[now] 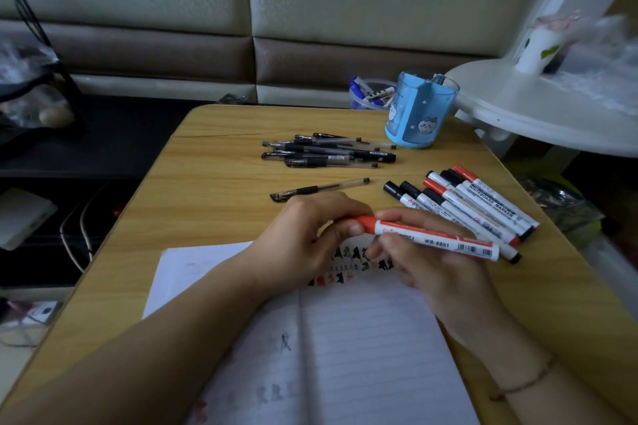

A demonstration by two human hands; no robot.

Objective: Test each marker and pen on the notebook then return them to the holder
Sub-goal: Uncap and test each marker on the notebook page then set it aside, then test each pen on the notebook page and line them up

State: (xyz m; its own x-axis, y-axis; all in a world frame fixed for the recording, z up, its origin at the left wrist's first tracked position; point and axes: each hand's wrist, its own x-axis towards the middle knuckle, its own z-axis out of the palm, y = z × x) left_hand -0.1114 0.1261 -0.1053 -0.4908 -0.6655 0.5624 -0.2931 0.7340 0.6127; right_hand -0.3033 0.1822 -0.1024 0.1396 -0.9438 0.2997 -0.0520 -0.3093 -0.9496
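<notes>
Both hands hold one red whiteboard marker point(435, 241) level above the open lined notebook point(362, 348). My left hand point(310, 235) grips its red cap end; my right hand point(428, 266) grips the white barrel. Black and red test marks run across the top of the page. A row of black- and red-capped markers point(483, 203) lies to the right. Several black gel pens point(328, 152) are piled farther back, and a single pen point(321, 188) lies just beyond my left hand. The blue holder point(419, 110) stands at the far right of the desk.
The wooden desk point(214, 162) ends at a cushioned sofa back. A white round side table point(552, 107) with a white cup point(538, 45) overhangs the desk's right corner. A clear container with blue pens point(371, 93) sits behind the holder. Cables and a white box lie left of the desk.
</notes>
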